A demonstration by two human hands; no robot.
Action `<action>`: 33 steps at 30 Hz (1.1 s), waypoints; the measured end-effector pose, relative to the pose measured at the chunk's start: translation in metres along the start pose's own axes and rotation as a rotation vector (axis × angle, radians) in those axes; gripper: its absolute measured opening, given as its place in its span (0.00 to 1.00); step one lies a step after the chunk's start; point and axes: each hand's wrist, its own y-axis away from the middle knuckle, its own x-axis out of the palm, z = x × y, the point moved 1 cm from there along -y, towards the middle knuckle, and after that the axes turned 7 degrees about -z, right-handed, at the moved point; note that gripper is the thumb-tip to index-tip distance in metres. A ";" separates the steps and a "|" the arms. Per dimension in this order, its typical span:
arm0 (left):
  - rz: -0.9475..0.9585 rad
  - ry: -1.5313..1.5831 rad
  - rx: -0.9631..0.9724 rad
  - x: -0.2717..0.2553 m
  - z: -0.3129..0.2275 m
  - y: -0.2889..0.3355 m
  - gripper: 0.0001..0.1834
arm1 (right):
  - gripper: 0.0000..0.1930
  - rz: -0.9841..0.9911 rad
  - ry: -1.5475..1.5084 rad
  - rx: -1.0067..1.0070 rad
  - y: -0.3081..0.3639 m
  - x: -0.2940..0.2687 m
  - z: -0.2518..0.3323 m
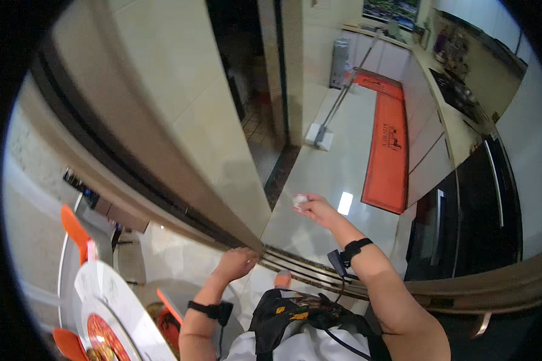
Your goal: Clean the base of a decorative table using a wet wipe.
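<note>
My right hand [316, 209] reaches forward over the pale kitchen floor. Its fingers are closed on a small white crumpled wad [300, 200], which looks like tissue. Lower and to the left, my left hand [238, 263] is beside the foot of the door frame [214, 240], its fingers curled in and nothing visible in them. Whether it touches the frame I cannot make out. Sliding-door tracks [307, 268] cross the floor just in front of me. Each wrist wears a black strap with a small device.
Ahead, a flat mop [320, 136] slants, its head on the floor. An orange-red mat [386, 153] runs along the cabinets and counter [430, 84] at right, near a black oven [488, 204]. A round white table [132, 307] and orange chairs [75, 231] stand at lower left.
</note>
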 end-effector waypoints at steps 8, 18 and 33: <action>0.370 0.139 0.572 0.064 -0.043 -0.293 0.12 | 0.20 -0.654 -0.228 -0.332 0.033 -0.241 0.098; 0.803 0.035 0.301 0.168 -0.007 -0.561 0.19 | 0.16 -1.008 -0.598 -0.198 0.071 -0.458 0.045; 0.827 -0.040 0.228 0.269 -0.062 -0.994 0.21 | 0.19 -0.848 -0.192 -0.276 -0.194 -0.655 0.445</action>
